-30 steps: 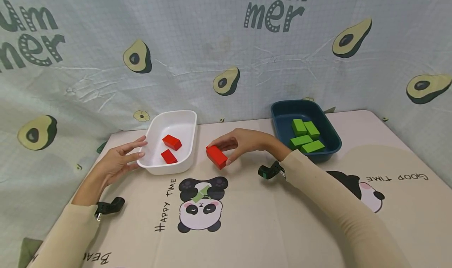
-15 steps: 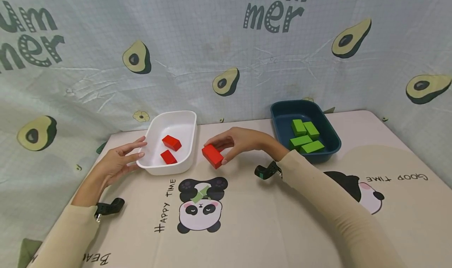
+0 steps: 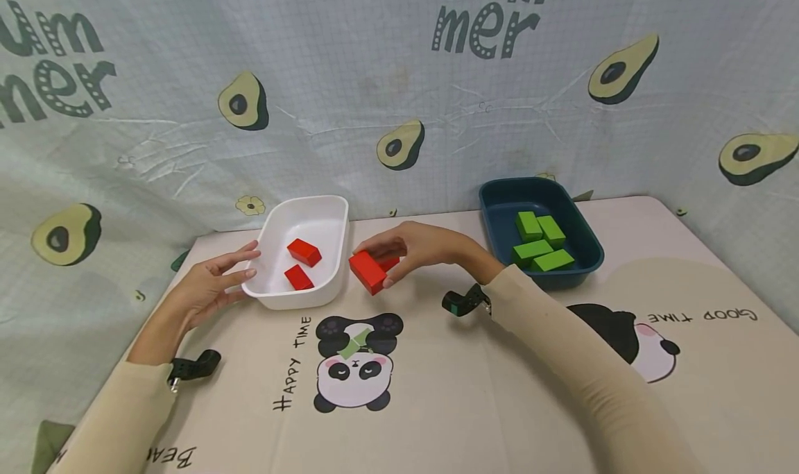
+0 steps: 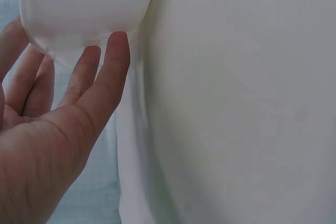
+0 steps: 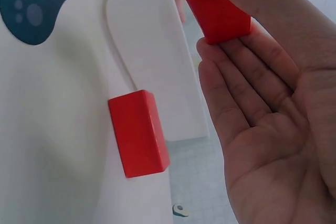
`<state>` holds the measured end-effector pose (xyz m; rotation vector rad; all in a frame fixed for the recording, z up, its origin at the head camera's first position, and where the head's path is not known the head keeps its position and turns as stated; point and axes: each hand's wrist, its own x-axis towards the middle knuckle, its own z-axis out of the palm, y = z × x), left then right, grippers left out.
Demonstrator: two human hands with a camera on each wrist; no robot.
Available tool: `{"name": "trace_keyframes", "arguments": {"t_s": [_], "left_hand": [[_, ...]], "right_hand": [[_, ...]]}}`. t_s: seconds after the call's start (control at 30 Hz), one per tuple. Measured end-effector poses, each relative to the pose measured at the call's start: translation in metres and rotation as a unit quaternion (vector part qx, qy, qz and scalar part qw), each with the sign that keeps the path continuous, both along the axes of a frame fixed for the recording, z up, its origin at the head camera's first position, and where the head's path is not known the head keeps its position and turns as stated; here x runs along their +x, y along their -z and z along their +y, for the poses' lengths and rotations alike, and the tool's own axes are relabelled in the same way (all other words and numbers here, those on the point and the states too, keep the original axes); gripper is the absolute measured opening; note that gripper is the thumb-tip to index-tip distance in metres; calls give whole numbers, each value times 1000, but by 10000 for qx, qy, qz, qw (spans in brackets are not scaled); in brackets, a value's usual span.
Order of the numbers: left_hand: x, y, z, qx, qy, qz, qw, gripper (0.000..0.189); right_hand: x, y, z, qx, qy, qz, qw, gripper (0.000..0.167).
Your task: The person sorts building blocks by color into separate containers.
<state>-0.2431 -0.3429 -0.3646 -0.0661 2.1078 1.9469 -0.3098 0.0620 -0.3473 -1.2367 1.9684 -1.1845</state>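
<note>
My right hand [image 3: 415, 248] pinches a red rectangular block [image 3: 368, 272] between thumb and fingers, just right of the white plastic container [image 3: 343, 234]. In the right wrist view the held block [image 5: 223, 22] juts from my fingertips. A second red block [image 5: 137, 134] lies on the table; in the head view my right hand mostly hides it. Two more red blocks, one upper [image 3: 304, 252] and one lower [image 3: 299, 277], lie inside the white container. My left hand [image 3: 209, 286] touches that container's left side with extended fingers; in the left wrist view, fingertips [image 4: 117, 40] meet its wall.
A dark blue container [image 3: 583, 269] with several green blocks [image 3: 530, 250] stands at the back right, near my right forearm. A pale cloth with panda prints [image 3: 354, 377] covers the table. Behind it hangs a curtain [image 3: 324, 113] with avocado prints.
My right hand has carried the red block left and slightly up, closer to the white container. Part of another red block now shows behind it. My left hand has stayed in place.
</note>
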Motion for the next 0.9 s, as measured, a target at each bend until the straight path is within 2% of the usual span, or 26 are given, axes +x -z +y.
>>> {"name": "trace_keyframes", "arguments": {"t_s": [0.37,0.63,0.9], "left_hand": [[0,1,0,-13,-5,8,10000,55],[-1,1,-1,27,-25,-6,10000,52],[-2,3,-2,-41,-33,-9,10000,53]], "right_hand": [[2,-2,-6,-128,101,-158,9997,68],[1,-3,-12,77,270,220,9994,69],[0,-3,-19,-91,201,323,9992,66]]}}
